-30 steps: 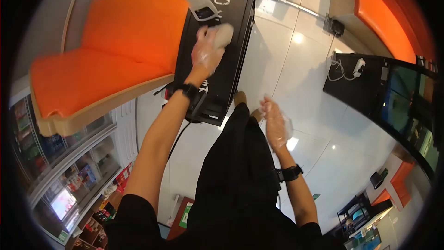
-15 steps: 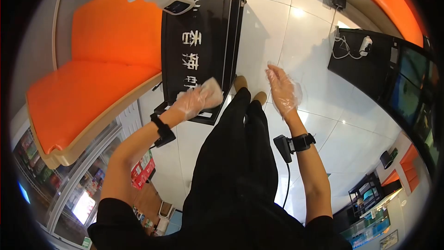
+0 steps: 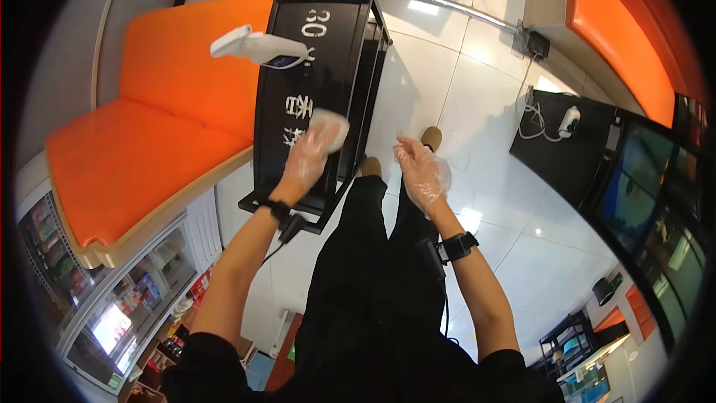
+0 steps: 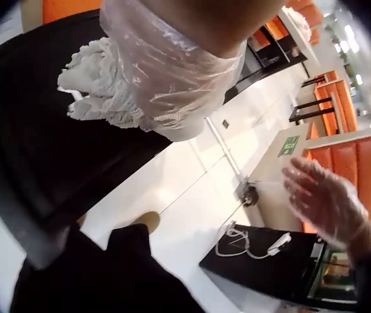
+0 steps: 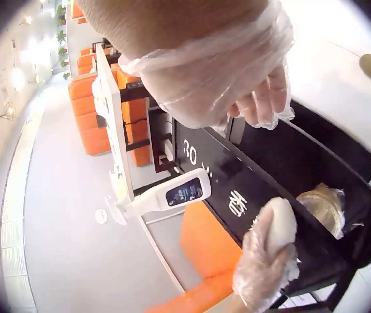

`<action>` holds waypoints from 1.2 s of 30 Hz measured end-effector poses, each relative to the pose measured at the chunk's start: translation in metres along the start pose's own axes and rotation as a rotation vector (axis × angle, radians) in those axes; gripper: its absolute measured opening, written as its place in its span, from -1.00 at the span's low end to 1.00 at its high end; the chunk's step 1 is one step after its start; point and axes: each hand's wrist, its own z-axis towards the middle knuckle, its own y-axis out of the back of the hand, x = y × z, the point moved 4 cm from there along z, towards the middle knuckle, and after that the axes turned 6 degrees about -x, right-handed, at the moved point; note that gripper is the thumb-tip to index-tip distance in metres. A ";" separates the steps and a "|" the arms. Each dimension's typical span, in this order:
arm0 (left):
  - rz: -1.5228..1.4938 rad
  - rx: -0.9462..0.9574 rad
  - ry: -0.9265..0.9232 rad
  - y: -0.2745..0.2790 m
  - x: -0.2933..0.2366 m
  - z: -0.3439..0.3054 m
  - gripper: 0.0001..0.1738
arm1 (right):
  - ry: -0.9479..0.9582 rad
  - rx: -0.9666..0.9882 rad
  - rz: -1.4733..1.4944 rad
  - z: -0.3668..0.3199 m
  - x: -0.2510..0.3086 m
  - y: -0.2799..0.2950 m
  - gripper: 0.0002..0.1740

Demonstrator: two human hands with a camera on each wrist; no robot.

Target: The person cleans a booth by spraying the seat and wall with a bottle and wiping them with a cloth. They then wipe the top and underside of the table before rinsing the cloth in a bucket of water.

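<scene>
In the head view my left hand [image 3: 304, 164], in a clear plastic glove, holds a pale folded cloth [image 3: 331, 128] against the black top of a narrow stand [image 3: 339, 60]. White painted characters and a "30" mark that top. The left wrist view shows the cloth [image 4: 97, 88] bunched and crumpled under the gloved hand. My right hand [image 3: 424, 177], gloved the same way, hangs over the floor to the right of the stand, holding nothing. Its fingers are loosely bent in the right wrist view.
A white device with a dark screen [image 5: 185, 193] juts over the stand's far part. An orange bench [image 3: 149, 134] runs along the left side. Right of the floor stands a black cabinet [image 3: 556, 153] with a white cable. A bag-like bundle [image 5: 322, 205] sits inside the stand.
My left hand came from the far part of the top to the near end with the cloth, then went partway back up. My right hand shifted left and stays off the stand.
</scene>
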 end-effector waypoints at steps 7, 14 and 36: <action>-0.118 0.364 0.517 -0.009 -0.007 -0.071 -0.13 | -0.003 0.173 -0.023 0.022 0.033 0.042 -0.56; -0.286 -0.525 0.358 0.080 -0.050 0.161 -0.15 | -0.050 0.134 0.041 0.068 0.041 0.112 -0.56; -0.134 -0.609 0.751 0.160 0.000 0.330 -0.25 | -0.040 0.040 0.008 0.182 0.175 0.153 -0.52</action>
